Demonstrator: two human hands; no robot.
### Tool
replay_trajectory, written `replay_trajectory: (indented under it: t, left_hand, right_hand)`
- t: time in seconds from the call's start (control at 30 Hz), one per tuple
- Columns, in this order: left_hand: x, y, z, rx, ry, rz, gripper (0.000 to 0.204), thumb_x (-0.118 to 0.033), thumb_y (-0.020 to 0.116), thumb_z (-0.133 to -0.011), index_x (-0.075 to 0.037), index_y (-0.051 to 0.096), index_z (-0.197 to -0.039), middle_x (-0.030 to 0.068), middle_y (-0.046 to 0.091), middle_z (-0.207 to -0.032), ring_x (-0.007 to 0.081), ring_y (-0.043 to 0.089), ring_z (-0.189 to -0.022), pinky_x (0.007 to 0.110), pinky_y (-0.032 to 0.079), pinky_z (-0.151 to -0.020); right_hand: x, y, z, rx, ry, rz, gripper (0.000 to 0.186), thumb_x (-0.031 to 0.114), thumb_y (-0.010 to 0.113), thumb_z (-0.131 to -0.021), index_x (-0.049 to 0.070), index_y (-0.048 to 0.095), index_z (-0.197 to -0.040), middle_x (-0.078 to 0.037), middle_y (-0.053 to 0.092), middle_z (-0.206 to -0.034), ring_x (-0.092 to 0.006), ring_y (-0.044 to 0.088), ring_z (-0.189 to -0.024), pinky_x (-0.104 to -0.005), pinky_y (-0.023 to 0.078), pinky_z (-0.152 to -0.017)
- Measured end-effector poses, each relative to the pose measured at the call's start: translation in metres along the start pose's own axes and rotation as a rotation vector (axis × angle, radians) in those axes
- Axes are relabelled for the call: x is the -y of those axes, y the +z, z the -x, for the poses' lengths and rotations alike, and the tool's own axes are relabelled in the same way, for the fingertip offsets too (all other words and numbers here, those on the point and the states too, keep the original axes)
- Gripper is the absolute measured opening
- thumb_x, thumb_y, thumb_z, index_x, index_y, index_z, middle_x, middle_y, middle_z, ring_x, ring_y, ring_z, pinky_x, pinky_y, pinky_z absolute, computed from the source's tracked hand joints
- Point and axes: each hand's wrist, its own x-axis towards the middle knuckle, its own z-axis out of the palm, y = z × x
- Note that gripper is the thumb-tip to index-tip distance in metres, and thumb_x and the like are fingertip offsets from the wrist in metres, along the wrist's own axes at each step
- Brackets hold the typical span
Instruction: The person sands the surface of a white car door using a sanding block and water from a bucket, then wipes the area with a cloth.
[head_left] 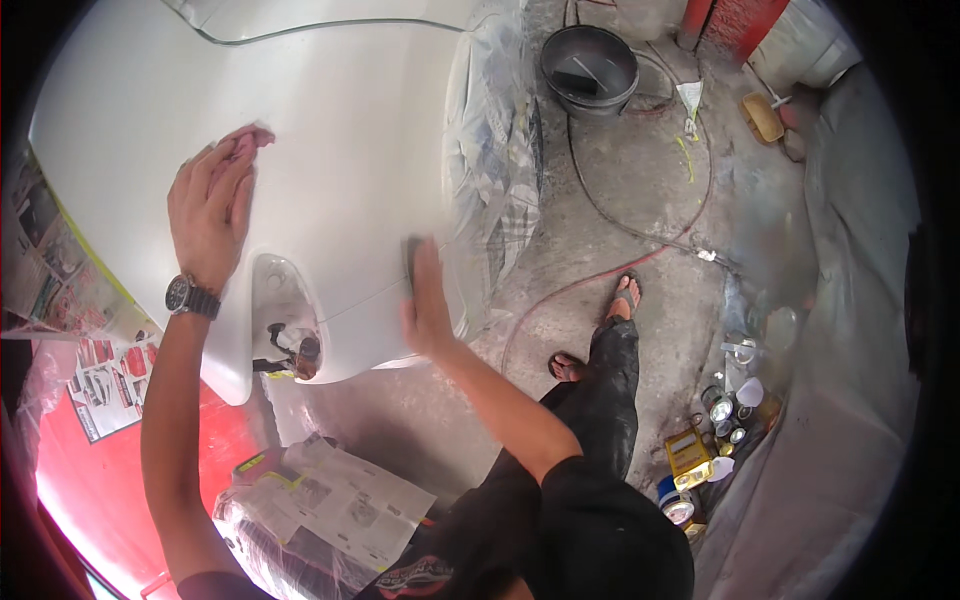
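we've got our left grip pressed over a pink cloth, right grip holding a dark, kinda blurry block, both on the white panel, black bucket on the floor

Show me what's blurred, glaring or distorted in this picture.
Head view: the right hand is smeared, the left hand sharper; glare washes out part of the red surface at lower left; the fisheye's blackness rounds off the corners.

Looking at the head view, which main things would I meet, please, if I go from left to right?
Printed paper, wristwatch, rounded recess in the white panel, right hand, black bucket, yellow rectangular container.
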Motion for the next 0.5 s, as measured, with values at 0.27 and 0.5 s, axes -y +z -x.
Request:
replay_trajectory:
  t: [0.27,0.5]
  left_hand:
    - [0.0,0.004,-0.007,0.016,0.009,-0.05,0.026,-0.01,0.068,-0.094,-0.01,0.074,-0.119,0.0089,0.067,-0.129,0.0314,0.062,-0.12,0.045,0.048,-0.102]
    - [0.0,0.001,-0.003,0.041,-0.018,-0.025,0.028,-0.01,0.069,-0.092,-0.011,0.074,-0.12,0.0089,0.068,-0.128,0.0319,0.061,-0.12,0.046,0.048,-0.102]
  right_hand:
    - [-0.021,-0.029,-0.074,-0.031,-0.047,0.029,0.07,0.026,0.042,-0.105,-0.004,0.013,-0.161,-0.028,0.015,-0.167,-0.0462,0.015,-0.155,-0.0539,0.013,-0.126]
    - [-0.026,-0.032,-0.084,0.012,-0.107,0.032,0.073,0.027,0.043,-0.104,-0.001,0.009,-0.162,-0.028,0.012,-0.168,-0.0462,0.012,-0.155,-0.0588,0.012,-0.125]
